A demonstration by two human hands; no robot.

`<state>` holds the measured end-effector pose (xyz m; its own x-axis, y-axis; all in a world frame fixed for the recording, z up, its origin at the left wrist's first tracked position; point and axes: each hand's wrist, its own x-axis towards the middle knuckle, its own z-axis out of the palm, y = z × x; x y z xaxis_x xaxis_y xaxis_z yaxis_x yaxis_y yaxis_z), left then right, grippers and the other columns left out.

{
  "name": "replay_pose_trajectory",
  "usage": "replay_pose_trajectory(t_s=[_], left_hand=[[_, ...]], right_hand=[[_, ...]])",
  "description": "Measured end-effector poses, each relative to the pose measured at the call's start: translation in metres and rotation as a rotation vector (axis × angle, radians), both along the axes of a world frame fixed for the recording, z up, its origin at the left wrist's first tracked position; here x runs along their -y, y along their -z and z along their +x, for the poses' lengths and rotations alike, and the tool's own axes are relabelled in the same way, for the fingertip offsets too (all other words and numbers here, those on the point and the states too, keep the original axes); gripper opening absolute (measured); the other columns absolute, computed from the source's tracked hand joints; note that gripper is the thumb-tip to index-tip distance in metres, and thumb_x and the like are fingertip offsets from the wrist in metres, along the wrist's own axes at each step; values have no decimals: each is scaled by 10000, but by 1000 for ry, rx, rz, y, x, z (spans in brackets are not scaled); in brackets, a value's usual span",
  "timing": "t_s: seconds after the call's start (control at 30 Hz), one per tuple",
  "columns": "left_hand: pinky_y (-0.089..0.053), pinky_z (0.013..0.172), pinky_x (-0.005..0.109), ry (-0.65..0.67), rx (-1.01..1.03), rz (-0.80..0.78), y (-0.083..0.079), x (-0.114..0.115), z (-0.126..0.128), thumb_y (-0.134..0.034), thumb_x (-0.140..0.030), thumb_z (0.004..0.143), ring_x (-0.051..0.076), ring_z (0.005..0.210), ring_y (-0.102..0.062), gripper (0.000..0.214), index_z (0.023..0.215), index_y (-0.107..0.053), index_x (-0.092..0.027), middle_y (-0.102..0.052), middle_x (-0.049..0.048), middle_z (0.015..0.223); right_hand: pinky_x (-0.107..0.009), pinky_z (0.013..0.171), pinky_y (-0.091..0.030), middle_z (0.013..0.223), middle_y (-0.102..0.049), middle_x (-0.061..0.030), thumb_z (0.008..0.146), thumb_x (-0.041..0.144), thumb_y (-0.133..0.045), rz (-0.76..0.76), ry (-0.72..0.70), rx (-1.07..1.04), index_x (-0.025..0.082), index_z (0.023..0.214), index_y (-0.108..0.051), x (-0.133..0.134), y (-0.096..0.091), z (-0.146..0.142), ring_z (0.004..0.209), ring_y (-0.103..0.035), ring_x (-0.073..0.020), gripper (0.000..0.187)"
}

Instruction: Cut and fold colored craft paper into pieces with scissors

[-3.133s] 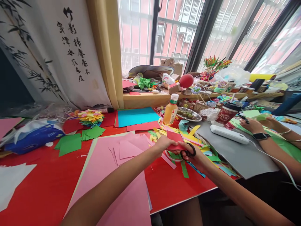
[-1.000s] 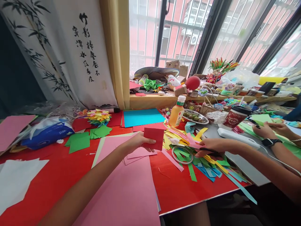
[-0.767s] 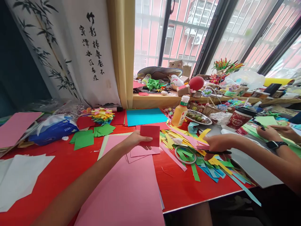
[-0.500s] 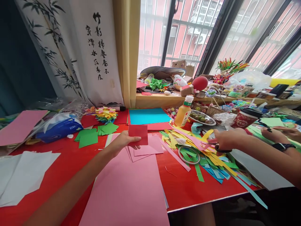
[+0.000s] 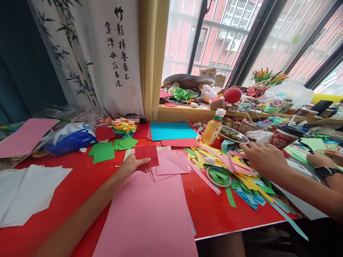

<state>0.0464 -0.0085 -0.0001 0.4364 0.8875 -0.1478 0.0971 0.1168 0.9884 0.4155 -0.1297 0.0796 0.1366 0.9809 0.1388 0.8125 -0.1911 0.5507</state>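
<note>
Pinching one red paper square (image 5: 147,153), the left hand (image 5: 134,165) has a narrow grip: its thumb lies across the front face near the lower edge, with other fingers behind. The square is within this grip, raised above the tabletop (image 5: 214,214) and extending up and to the right of the thumb tip. The right hand (image 5: 264,157) is positioned over the paper strips (image 5: 248,184), beside the bottle; whether its grip contains anything cannot be determined.

Item count: one large pink sheet (image 5: 150,214); at least two smaller pink pieces (image 5: 173,163), overlapping on it; two groups of green squares (image 5: 103,153); one blue sheet (image 5: 173,131); one pale ring (image 5: 219,186), lying among the strips; one juice bottle (image 5: 213,128); one lidded cup (image 5: 284,138); one metal dish (image 5: 244,138). The strips overlap too heavily to count.
</note>
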Motion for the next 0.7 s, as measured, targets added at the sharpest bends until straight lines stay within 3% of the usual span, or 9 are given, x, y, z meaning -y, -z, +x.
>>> replay_pose_trajectory(t_s=[0.1, 0.17, 0.3, 0.47, 0.6, 0.7], left_hand=[[-496, 572, 254, 7, 11, 4, 1, 0, 3, -644, -334, 688, 149, 560, -603, 232, 680, -633, -102, -660, 56, 582], [-492, 563, 258, 14, 5, 9, 4, 0, 5, -645, -334, 686, 149, 537, -594, 235, 661, -625, -102, -650, 55, 554], [-485, 552, 255, 18, 5, 6, 9, 1, 6, -644, -346, 688, 148, 533, -587, 245, 651, -622, -104, -644, 52, 540], [-479, 563, 247, 41, -10, 7, 9, 5, 6, -629, -355, 703, 131, 517, -568, 258, 643, -617, -104, -639, 49, 541], [-479, 560, 257, 43, 16, -9, 8, 5, 7, -641, -359, 690, 133, 517, -570, 248, 727, -610, -115, -641, 36, 567], [-481, 560, 264, 43, 35, -6, 9, 5, 8, -643, -357, 686, 137, 521, -572, 252, 741, -611, -113, -644, 40, 583]], right_hand=[[-304, 527, -261, 887, -613, -152, 852, 179, -352, 57, 2, -67, 129, 1039, -502, 9, 3, -17, 783, -587, -274, 245], [-276, 467, -215, 879, -636, -103, 817, 296, -434, -33, 54, -235, 202, 1014, -503, 16, 12, -31, 693, -603, -261, 229], [-272, 507, -279, 836, -650, -59, 754, 221, -467, -253, -34, -475, 210, 900, -532, 29, 39, -59, 735, -605, -246, 161], [-330, 613, -402, 1022, -614, -111, 706, 170, -483, -385, -29, -557, 165, 1061, -518, 32, 63, -78, 888, -595, -291, 357], [-368, 665, -458, 982, -630, -120, 718, 151, -487, -406, -70, -495, 160, 1012, -571, 29, 59, -94, 912, -602, -298, 306], [-341, 586, -489, 939, -650, -118, 753, 162, -487, -222, -243, -430, 181, 972, -584, 35, 37, -116, 789, -642, -267, 240]])
